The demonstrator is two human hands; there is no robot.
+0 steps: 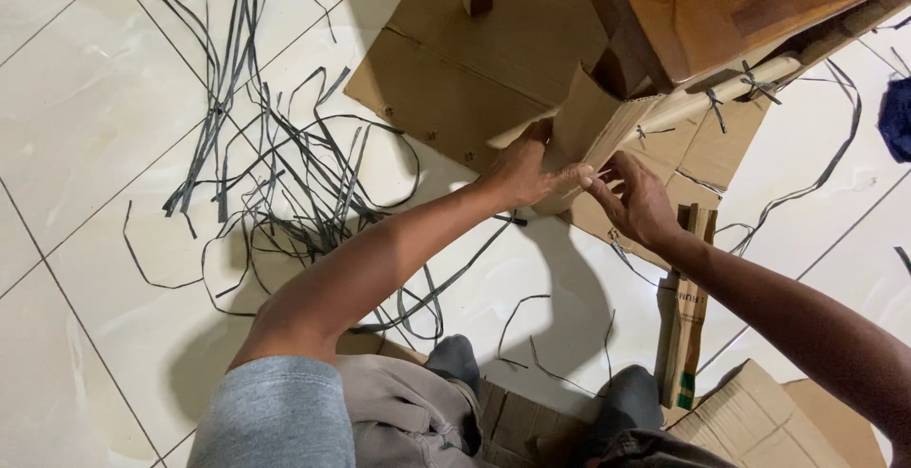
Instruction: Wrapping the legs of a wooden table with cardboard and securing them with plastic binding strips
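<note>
Clearly both hands are gripping the cardboard wrap point(593, 126) on the wooden leg point(622, 60), far right: left hand point(522, 169) pinching its edge, right hand point(638, 197) grasping beside. It is looking light, stiff, tearable; edges are offering the best hold.

Both hands point(579, 183) outstretched, fingers pinching.

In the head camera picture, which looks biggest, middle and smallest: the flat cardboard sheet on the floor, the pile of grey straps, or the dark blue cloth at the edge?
1. Pile of grey straps
2. Flat cardboard sheet, close in spread and partly hidden, so unsure
3. Dark blue cloth, cut off by the frame
</note>
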